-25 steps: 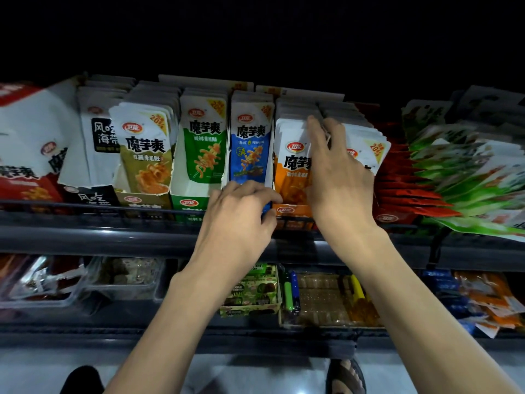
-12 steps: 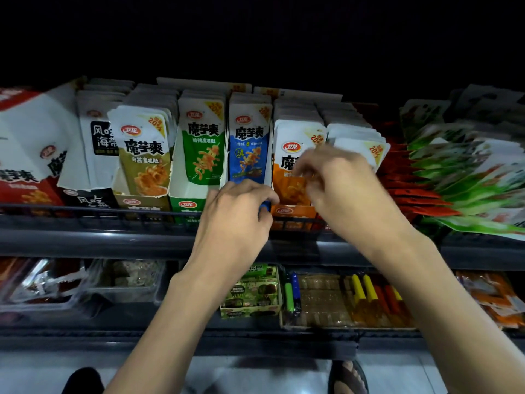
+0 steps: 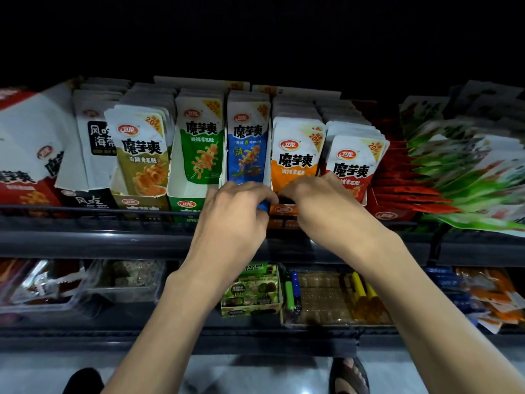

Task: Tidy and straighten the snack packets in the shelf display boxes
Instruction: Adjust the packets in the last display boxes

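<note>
- The left hand (image 3: 233, 220) curls round the front lip of the blue box (image 3: 263, 206) at the front edge of the shelf (image 3: 85, 241). Blue card shows between thumb and fingers, so it grips that lip.
- The right hand (image 3: 324, 203) sits just beside it, the two nearly touching, with its fingers curled down into the front of the orange box (image 3: 284, 214). The fingertips are in shadow, so I cannot tell whether they pinch the lip, a packet's foot, or nothing.
- The orange packets (image 3: 295, 155) stand directly behind and above the right hand, long axis upright, faces towards the front edge. The right hand is the nearer one; the left is one box over.
- The blue packets (image 3: 247, 143) stand upright and fairly square just behind the left hand.
- The red packets (image 3: 355, 166), just right of the orange row, fan out and tilt rightward. They look the least tidy of these rows.
- The step in hand seems to be squaring the orange box against the blue one, or seating the orange row. Any push would go back, away from the front edge.
- The boxes touch side to side, so there is little play sideways. The rail (image 3: 85, 211) runs along the front edge at the level of the box fronts and would block a forward pull. Open room lies above the packet tops.
- Loose packets (image 3: 454, 177) lie heaped at the shelf's right end, near the red row. A wide right forearm could catch them.
</note>
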`<control>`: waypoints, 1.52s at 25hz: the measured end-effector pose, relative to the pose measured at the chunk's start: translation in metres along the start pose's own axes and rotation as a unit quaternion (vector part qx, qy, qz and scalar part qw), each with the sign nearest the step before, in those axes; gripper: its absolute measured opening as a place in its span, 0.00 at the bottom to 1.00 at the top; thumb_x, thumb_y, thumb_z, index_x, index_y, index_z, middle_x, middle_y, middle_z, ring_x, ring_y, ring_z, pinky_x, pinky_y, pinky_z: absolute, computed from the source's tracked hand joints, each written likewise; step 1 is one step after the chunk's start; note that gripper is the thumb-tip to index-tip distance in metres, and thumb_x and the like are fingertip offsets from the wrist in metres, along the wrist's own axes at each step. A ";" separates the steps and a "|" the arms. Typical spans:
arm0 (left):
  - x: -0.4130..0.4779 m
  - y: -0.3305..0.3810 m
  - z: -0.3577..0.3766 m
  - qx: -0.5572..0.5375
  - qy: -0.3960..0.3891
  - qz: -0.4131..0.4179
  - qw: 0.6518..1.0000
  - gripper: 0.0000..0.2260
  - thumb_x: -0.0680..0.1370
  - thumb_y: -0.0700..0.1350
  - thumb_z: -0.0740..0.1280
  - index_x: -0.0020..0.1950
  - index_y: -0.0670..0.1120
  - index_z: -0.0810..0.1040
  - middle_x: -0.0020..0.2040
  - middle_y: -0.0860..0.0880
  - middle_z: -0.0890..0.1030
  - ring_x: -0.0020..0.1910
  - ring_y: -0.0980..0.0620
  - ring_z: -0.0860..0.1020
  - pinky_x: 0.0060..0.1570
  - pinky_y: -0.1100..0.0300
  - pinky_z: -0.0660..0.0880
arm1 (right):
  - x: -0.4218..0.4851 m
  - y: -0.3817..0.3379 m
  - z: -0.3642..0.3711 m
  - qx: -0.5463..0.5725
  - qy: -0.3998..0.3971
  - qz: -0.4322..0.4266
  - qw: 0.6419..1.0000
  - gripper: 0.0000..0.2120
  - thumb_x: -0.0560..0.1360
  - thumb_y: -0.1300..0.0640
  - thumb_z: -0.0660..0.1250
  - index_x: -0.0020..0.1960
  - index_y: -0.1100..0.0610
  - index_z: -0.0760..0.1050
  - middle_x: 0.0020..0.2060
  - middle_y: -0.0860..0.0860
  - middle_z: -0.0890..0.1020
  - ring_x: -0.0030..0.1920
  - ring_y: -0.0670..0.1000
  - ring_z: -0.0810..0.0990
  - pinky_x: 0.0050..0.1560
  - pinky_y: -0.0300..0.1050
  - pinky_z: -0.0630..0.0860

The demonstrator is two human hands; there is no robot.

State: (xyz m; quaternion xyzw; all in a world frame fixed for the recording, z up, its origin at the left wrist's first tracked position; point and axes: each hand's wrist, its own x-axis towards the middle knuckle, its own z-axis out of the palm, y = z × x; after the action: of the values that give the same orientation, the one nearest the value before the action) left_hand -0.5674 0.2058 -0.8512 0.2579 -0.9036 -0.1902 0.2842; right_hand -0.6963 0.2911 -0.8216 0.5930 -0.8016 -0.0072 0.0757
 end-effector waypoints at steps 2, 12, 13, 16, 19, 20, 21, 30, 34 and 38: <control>-0.001 0.001 -0.001 -0.006 0.002 -0.001 1.000 0.14 0.72 0.38 0.63 0.52 0.50 0.82 0.53 0.52 0.83 0.53 0.47 0.76 0.56 0.45 0.72 | -0.001 0.001 -0.004 -0.003 -0.004 0.000 1.000 0.19 0.78 0.63 0.58 0.66 0.51 0.74 0.56 0.52 0.80 0.58 0.56 0.75 0.63 0.51 0.66; -0.001 -0.003 0.000 -0.018 0.015 0.000 1.000 0.13 0.73 0.40 0.62 0.52 0.50 0.82 0.54 0.52 0.82 0.56 0.48 0.75 0.57 0.46 0.72 | -0.009 -0.002 -0.017 0.055 -0.017 0.032 0.998 0.21 0.76 0.66 0.59 0.65 0.52 0.76 0.59 0.56 0.80 0.60 0.59 0.76 0.62 0.53 0.72; -0.001 -0.004 -0.003 -0.020 0.033 -0.008 0.999 0.12 0.73 0.39 0.63 0.52 0.49 0.82 0.54 0.51 0.82 0.55 0.47 0.74 0.56 0.47 0.72 | -0.009 -0.003 -0.018 0.075 -0.001 0.036 0.997 0.21 0.75 0.67 0.59 0.63 0.51 0.78 0.58 0.57 0.81 0.59 0.60 0.77 0.60 0.54 0.75; 0.000 -0.013 -0.020 0.014 0.102 -0.061 0.993 0.10 0.75 0.39 0.66 0.54 0.47 0.82 0.54 0.49 0.81 0.57 0.46 0.72 0.55 0.49 0.71 | -0.010 -0.009 -0.027 0.130 0.086 0.031 0.987 0.19 0.75 0.68 0.59 0.58 0.51 0.79 0.54 0.53 0.82 0.56 0.57 0.80 0.55 0.54 0.79; 0.000 -0.024 -0.033 0.072 0.113 -0.095 0.986 0.10 0.75 0.41 0.68 0.55 0.47 0.83 0.56 0.46 0.79 0.58 0.43 0.71 0.55 0.48 0.70 | -0.003 -0.026 -0.040 0.106 0.155 -0.018 0.982 0.16 0.77 0.67 0.61 0.59 0.54 0.80 0.55 0.51 0.81 0.57 0.56 0.78 0.60 0.52 0.74; 0.000 -0.027 -0.034 0.089 0.098 -0.094 0.987 0.09 0.76 0.42 0.68 0.55 0.48 0.82 0.56 0.46 0.79 0.58 0.42 0.72 0.55 0.48 0.71 | 0.005 -0.032 -0.042 0.066 0.151 -0.046 0.985 0.17 0.77 0.66 0.61 0.60 0.54 0.79 0.56 0.51 0.80 0.58 0.57 0.77 0.62 0.51 0.71; 0.000 -0.029 -0.036 0.099 0.079 -0.093 0.988 0.09 0.77 0.44 0.67 0.56 0.49 0.82 0.56 0.45 0.79 0.58 0.42 0.73 0.56 0.48 0.71 | 0.017 -0.038 -0.042 0.015 0.120 -0.072 0.990 0.18 0.77 0.65 0.60 0.62 0.54 0.78 0.57 0.52 0.79 0.59 0.57 0.76 0.65 0.50 0.67; -0.006 -0.036 -0.047 0.136 0.024 -0.086 0.987 0.10 0.81 0.52 0.60 0.56 0.59 0.80 0.53 0.53 0.83 0.55 0.48 0.74 0.57 0.53 0.61 | 0.089 -0.055 -0.028 -0.268 -0.044 -0.040 0.962 0.21 0.80 0.52 0.64 0.72 0.52 0.68 0.69 0.54 0.71 0.69 0.56 0.70 0.70 0.51 0.61; -0.008 -0.037 -0.048 0.122 0.020 -0.086 0.989 0.10 0.81 0.52 0.60 0.57 0.59 0.80 0.55 0.53 0.82 0.57 0.48 0.74 0.58 0.52 0.59 | 0.094 -0.057 -0.018 -0.264 -0.084 -0.020 0.961 0.21 0.80 0.54 0.64 0.72 0.53 0.67 0.70 0.55 0.70 0.70 0.56 0.70 0.73 0.53 0.61; -0.008 -0.037 -0.049 0.112 0.013 -0.088 0.990 0.10 0.81 0.52 0.60 0.58 0.59 0.80 0.56 0.53 0.82 0.57 0.48 0.74 0.58 0.52 0.60 | 0.093 -0.056 -0.016 -0.255 -0.061 -0.014 0.965 0.25 0.78 0.55 0.66 0.73 0.54 0.65 0.70 0.55 0.69 0.70 0.57 0.68 0.71 0.53 0.61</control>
State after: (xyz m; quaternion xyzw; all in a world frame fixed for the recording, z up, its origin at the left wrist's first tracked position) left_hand -0.5183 0.1712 -0.8357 0.3692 -0.8892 -0.1084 0.2474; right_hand -0.6677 0.1867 -0.8010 0.5634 -0.7680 -0.2489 0.1754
